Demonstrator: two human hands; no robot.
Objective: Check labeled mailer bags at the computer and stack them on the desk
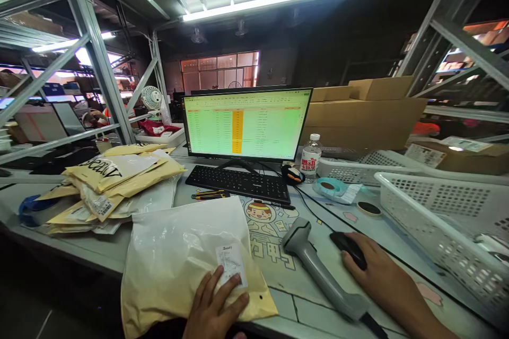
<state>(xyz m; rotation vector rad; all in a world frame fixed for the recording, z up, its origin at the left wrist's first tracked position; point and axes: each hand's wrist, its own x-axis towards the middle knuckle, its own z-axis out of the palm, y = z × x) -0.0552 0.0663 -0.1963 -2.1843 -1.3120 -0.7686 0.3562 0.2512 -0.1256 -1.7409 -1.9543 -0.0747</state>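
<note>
My left hand (218, 302) lies on a pale yellow plastic mailing bag (175, 254), fingers spread over the lower edge of its white printed label (230, 265). The bag lies at the front edge of the desk. My right hand (369, 259) is curved over a black computer mouse (348, 249). Between my hands a grey barcode scanner (322, 270) rests on the printed desk mat (272, 254). Behind them stand a black keyboard (238, 183) and a lit monitor (246, 124) showing a spreadsheet with an orange column.
Several yellow mailing bags (115, 175) are piled at the left. A water bottle (310, 159), a roll of labels (334, 188) and white plastic baskets (433, 196) stand at the right. Cardboard boxes (358, 116) fill the back right. Metal rack posts (91, 53) rise at the left.
</note>
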